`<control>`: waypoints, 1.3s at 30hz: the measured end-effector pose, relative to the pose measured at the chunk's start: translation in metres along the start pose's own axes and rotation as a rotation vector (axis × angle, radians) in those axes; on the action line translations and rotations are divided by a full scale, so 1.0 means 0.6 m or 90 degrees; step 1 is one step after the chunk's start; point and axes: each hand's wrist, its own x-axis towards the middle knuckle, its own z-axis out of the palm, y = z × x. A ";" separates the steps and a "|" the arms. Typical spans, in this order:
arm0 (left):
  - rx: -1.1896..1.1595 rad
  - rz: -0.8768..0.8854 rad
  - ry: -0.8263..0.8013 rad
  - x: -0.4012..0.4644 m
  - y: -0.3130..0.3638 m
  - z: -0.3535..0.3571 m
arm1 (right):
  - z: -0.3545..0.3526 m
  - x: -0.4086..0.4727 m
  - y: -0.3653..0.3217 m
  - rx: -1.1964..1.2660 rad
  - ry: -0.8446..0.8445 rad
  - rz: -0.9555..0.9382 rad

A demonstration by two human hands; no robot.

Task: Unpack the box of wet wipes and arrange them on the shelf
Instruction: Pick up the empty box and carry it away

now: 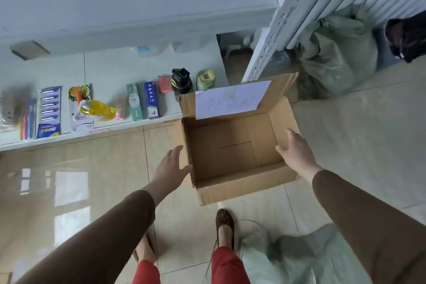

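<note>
An open cardboard box [232, 145] stands on the tiled floor, and its inside is bare. A white sheet with handwriting [230, 99] is stuck on its far flap. My left hand [171, 165] is spread beside the box's left wall, fingertips at the near-left corner. My right hand [297, 148] is spread at the right wall, fingers over its rim. Both hands hold nothing. No wet wipes are visible. The low white shelf [110, 76] runs along the left behind the box.
The shelf carries toothbrush packs [48, 112], a yellow bottle [98, 109], toothpaste boxes [143, 104], a black bottle [182, 82] and a green jar [205, 80]. A white perforated rack post [272, 34] and a green sack [334, 53] stand right of the box. My feet [224, 226] are below.
</note>
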 end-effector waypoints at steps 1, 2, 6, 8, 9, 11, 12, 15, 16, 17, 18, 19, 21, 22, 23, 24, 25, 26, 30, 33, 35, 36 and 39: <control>-0.007 -0.024 0.000 0.020 0.002 0.024 | 0.004 0.027 0.029 -0.005 -0.005 0.013; -0.014 -0.042 0.000 0.041 0.004 0.045 | 0.009 0.052 0.054 -0.007 -0.007 0.018; -0.047 -0.100 0.021 0.119 0.001 0.118 | 0.040 0.143 0.125 0.001 -0.004 0.028; -0.068 -0.124 0.043 0.154 -0.003 0.148 | 0.059 0.186 0.152 0.007 -0.006 0.046; -0.080 -0.136 0.048 0.169 -0.006 0.161 | 0.068 0.206 0.163 0.018 -0.013 0.060; -0.110 -0.172 0.048 0.194 -0.011 0.185 | 0.083 0.244 0.181 0.053 -0.028 0.105; -0.127 -0.195 0.051 0.202 -0.013 0.195 | 0.089 0.259 0.186 0.081 -0.032 0.136; -0.194 -0.270 0.066 0.225 -0.030 0.221 | 0.110 0.291 0.200 0.151 0.001 0.207; -0.218 -0.290 0.062 0.230 -0.039 0.227 | 0.119 0.295 0.206 0.143 0.001 0.219; -0.237 -0.305 0.064 0.233 -0.050 0.233 | 0.130 0.296 0.212 0.119 -0.008 0.221; -0.245 -0.313 0.071 0.229 -0.058 0.235 | 0.140 0.291 0.218 0.096 -0.021 0.215; -0.245 -0.318 0.083 0.223 -0.070 0.238 | 0.151 0.283 0.223 0.087 -0.029 0.204; -0.217 -0.312 0.109 0.200 -0.094 0.236 | 0.168 0.254 0.232 0.087 -0.026 0.187; -0.202 -0.312 0.114 0.184 -0.107 0.231 | 0.173 0.236 0.231 0.089 -0.018 0.184; -0.191 -0.317 0.119 0.165 -0.122 0.226 | 0.179 0.216 0.229 0.087 -0.011 0.180; -0.182 -0.323 0.124 0.143 -0.137 0.220 | 0.182 0.193 0.221 0.085 -0.012 0.180; -0.175 -0.326 0.132 0.121 -0.151 0.213 | 0.185 0.170 0.211 0.089 -0.014 0.183; -0.169 -0.326 0.139 0.096 -0.165 0.206 | 0.189 0.148 0.200 0.096 -0.016 0.186; -0.218 -0.347 0.169 -0.011 -0.217 0.158 | 0.187 0.056 0.130 0.086 -0.042 0.161; -0.220 -0.378 0.192 -0.100 -0.262 0.097 | 0.180 -0.018 0.045 0.091 -0.048 0.128; -0.246 -0.395 0.229 -0.165 -0.300 0.050 | 0.176 -0.069 -0.024 0.085 -0.051 0.097; -0.262 -0.407 0.249 -0.199 -0.324 0.025 | 0.179 -0.092 -0.058 0.088 -0.052 0.082; -0.282 -0.434 0.310 -0.308 -0.422 -0.041 | 0.194 -0.158 -0.170 0.063 -0.079 0.035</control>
